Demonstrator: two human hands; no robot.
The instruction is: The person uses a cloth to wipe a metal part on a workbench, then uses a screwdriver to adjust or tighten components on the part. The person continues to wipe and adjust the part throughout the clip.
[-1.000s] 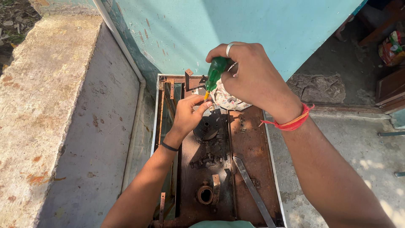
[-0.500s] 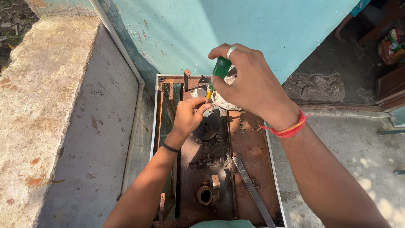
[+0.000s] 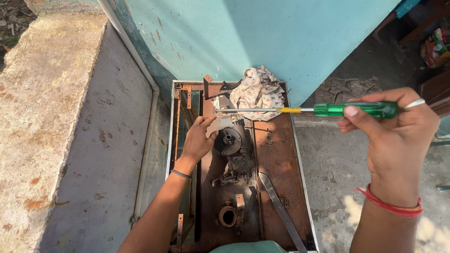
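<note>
Your right hand [image 3: 398, 136] is raised over the concrete floor [image 3: 337, 164], outside the right rim of the rusty tray [image 3: 276, 154], with fingers and thumb curled tight around the green handle of the screwdriver [image 3: 323, 110]. The tool lies level, its shaft crossing the tray's right edge and passing over the floral cloth [image 3: 258, 91], the tip ending near the upper middle of the tray, clear of the metal below. Your left hand [image 3: 199, 138] rests inside the tray, fingers spread and loose, holding nothing, fingertips against the left side of the round dark motor [image 3: 228, 139]. Just left of that hand the tray's left rail and rim run close, so there is little room that way. The blue wall [image 3: 262, 37] stands right behind the tray's far edge, with the cloth bunched against it. A loose metal strip [image 3: 281, 211] lies slanted across the lower right of the tray, and a small round fitting [image 3: 228, 217] sits below the motor. A white pipe [image 3: 145, 131] runs down the grey ledge [image 3: 61, 126] on the left.
</note>
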